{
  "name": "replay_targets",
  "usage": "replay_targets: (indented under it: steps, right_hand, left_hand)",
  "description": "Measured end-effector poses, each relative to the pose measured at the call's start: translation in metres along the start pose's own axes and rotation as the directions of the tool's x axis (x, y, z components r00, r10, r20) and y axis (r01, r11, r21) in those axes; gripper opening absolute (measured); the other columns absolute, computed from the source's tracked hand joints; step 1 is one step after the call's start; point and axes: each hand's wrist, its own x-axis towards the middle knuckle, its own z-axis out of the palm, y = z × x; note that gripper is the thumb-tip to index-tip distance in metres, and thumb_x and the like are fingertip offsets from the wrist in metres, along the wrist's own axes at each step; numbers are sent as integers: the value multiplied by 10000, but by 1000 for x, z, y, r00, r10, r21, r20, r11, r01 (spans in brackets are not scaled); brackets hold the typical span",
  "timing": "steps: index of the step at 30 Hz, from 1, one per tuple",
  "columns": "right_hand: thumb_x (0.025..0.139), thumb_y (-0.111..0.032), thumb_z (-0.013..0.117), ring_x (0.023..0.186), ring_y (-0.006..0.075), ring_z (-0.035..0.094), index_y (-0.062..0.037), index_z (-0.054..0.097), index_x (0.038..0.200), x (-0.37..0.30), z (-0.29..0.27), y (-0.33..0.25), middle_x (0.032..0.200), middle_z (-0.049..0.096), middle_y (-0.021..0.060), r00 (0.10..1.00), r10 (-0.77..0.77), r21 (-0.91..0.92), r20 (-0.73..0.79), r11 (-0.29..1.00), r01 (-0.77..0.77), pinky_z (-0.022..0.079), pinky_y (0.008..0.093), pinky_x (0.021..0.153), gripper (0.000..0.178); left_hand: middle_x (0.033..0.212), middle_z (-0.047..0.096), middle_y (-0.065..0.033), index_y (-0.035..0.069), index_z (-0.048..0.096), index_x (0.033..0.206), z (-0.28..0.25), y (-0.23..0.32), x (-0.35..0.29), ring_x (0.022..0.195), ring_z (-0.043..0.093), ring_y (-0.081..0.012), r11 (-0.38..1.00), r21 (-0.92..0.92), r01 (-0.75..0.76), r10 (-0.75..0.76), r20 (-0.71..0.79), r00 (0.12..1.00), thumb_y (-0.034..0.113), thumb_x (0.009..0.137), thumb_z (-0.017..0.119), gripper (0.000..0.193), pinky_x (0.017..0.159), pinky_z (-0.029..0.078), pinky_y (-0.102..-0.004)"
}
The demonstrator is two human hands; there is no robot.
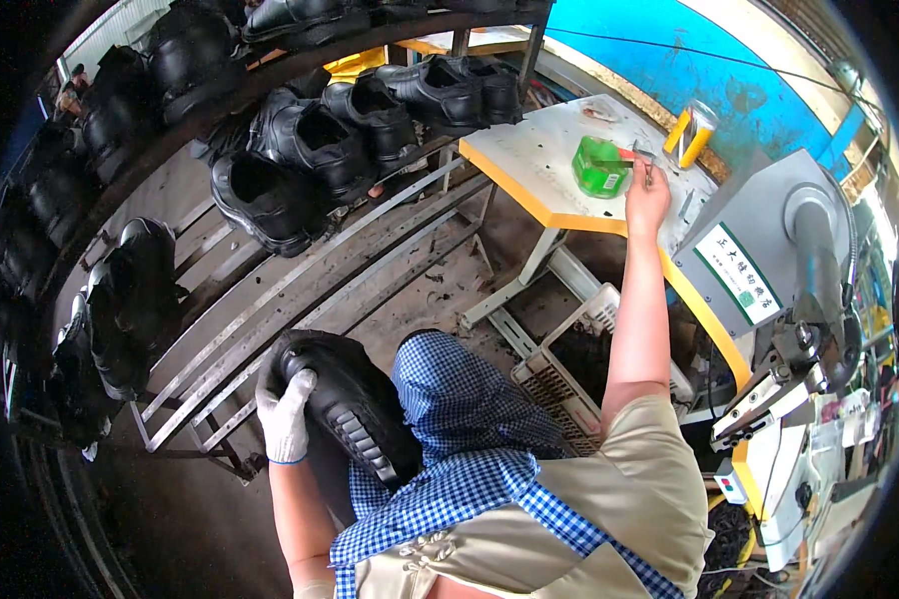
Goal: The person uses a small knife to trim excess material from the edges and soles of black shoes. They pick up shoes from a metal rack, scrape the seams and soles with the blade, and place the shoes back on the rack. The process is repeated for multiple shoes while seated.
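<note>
A white-gloved hand, my left hand [286, 411], grips a black shoe [355, 409] over my lap, with the thumb across it and a ridged, slotted part facing up. On the right, my bare right hand [647, 198] reaches out over the worktable [549, 150]. Its fingers are pinched on a thin, stick-like tool [614, 163] that crosses the rim of a green plastic container [597, 170]. Whatever lies at the tool's far end cannot be made out. Just beyond that hand stands a yellow and white can [691, 134].
Black shoes [320, 140] line a metal rack [300, 240] at the left and back. A grey machine [759, 240] with a thick arm stands at the right. Below the table sits a white plastic crate [559, 369]. A blue checked apron [459, 399] covers my lap.
</note>
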Motion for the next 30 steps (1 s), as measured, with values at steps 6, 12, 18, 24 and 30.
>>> replay_targets:
  steps: [6,12,18,24,30]
  right_hand:
    - [1009,-299,565,608,145,601,-19,705,1047,8,-15,0,913,678,128,955,265,134,131,950,-282,460,318,572,315]
    - [1018,-219,543,596,71,470,-42,634,1182,4,-32,-37,981,614,37,789,601,636,128,560,-530,279,195,411,258]
    - [1008,-230,569,613,61,416,-48,597,1214,-65,-8,-81,973,580,19,652,399,665,645,129,-736,293,176,399,276]
    - [990,-233,602,559,50,432,-36,645,1139,-189,28,-128,894,638,32,232,111,236,966,-23,-972,282,181,386,251]
    - [1003,-244,596,505,41,447,-3,649,1088,-243,49,-168,806,621,37,175,90,158,980,169,-973,249,191,392,261]
  left_hand:
    - [1152,670,-103,-34,589,1269,11,2,11,1034,637,-204,997,-13,77,-76,64,995,124,776,766,548,955,504,-349]
    - [1198,653,-127,-50,560,1303,35,10,15,1085,616,-220,987,108,123,-134,105,985,245,757,811,670,975,482,-348]
    - [1193,676,-156,-28,615,1277,28,-22,22,1103,631,-231,953,248,176,-222,172,960,370,761,810,680,1002,472,-358]
    - [1215,673,-137,28,622,1292,36,0,15,1121,623,-235,941,263,212,-268,200,942,407,763,797,674,1021,454,-360]
    - [1219,669,-152,27,606,1308,19,-22,12,1124,621,-240,949,225,223,-258,144,955,407,743,819,713,1025,451,-358]
